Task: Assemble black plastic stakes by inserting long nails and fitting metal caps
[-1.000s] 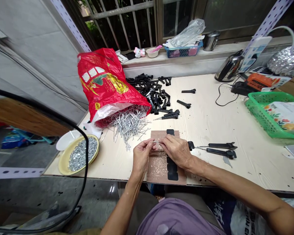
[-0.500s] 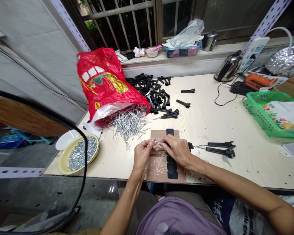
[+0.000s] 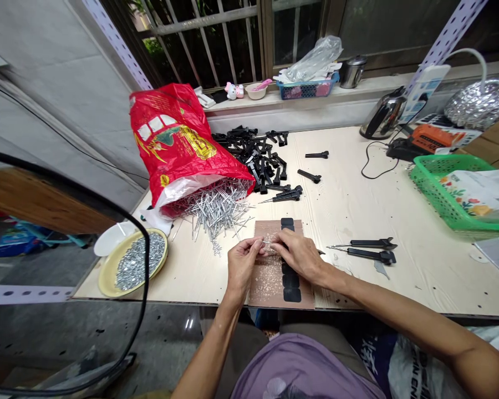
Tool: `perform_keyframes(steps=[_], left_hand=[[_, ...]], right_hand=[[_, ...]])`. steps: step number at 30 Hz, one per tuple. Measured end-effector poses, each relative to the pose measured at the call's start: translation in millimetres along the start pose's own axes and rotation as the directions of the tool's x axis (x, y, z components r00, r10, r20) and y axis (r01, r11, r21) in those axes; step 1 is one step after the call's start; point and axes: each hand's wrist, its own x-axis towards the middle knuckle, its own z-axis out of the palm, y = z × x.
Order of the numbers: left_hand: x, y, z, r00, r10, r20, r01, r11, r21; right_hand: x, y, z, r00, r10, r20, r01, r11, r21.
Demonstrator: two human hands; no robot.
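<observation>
Both hands meet over a brown board (image 3: 270,277) with a black strip down it, near the table's front edge. My left hand (image 3: 241,265) pinches the left end of a thin metal pin (image 3: 268,243). My right hand (image 3: 301,255) is closed on the pin's right end and partly covers a black plastic piece. Just behind the hands, loose metal pins (image 3: 218,210) spill from a red plastic bag (image 3: 178,147). Two assembled black-handled pins (image 3: 366,249) lie to the right of my right hand.
A yellow dish of small metal parts (image 3: 133,265) sits at the front left beside a white dish. A heap of black plastic handles (image 3: 258,155) lies behind. A green basket (image 3: 453,194), kettle (image 3: 385,115) and cord are at the right. A black cable arcs at left.
The hands keep working the pin in nearly the same spot over the board. The camera has shifted slightly, so the scene sits a little to the left.
</observation>
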Motion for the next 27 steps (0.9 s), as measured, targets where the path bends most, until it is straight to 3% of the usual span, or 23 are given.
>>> perform_keyframes(steps=[3,7,9,12,16,21,25,27], left_hand=[[1,-3,0,1.0,-0.006,0.005,0.007,1.0,-0.011],[2,-3,0,0.996,-0.072,0.045,0.073,0.996,-0.042],[1,-1,1,0.987,-0.136,0.081,0.141,0.987,-0.072],[-1,3,4,0.975,-0.197,0.108,0.204,0.977,-0.067],[-4,-1,3,0.989,-0.13,0.075,0.127,0.991,0.049],[-6,-17,-1,0.999,-0.012,-0.039,0.02,0.976,0.217],[-7,-23,0,0.996,0.059,-0.071,-0.035,0.951,0.306],[-7,-22,1,0.996,0.06,-0.067,-0.033,0.937,0.347]], right_hand=[[0,0,1,1.0,-0.012,-0.004,0.012,0.997,-0.082],[-1,2,1,0.994,0.012,0.111,-0.018,0.998,0.055],[-2,7,-3,0.994,-0.018,0.108,0.007,0.994,0.107],[1,26,-13,1.0,-0.012,0.018,0.011,0.999,0.044],[17,68,-28,1.0,0.019,-0.022,-0.021,0.995,-0.099],[8,88,-28,0.984,-0.161,0.072,0.171,0.972,-0.162],[-14,77,-24,0.859,-0.431,0.275,0.469,0.878,-0.09],[-12,79,-25,0.878,-0.414,0.239,0.444,0.892,-0.088]])
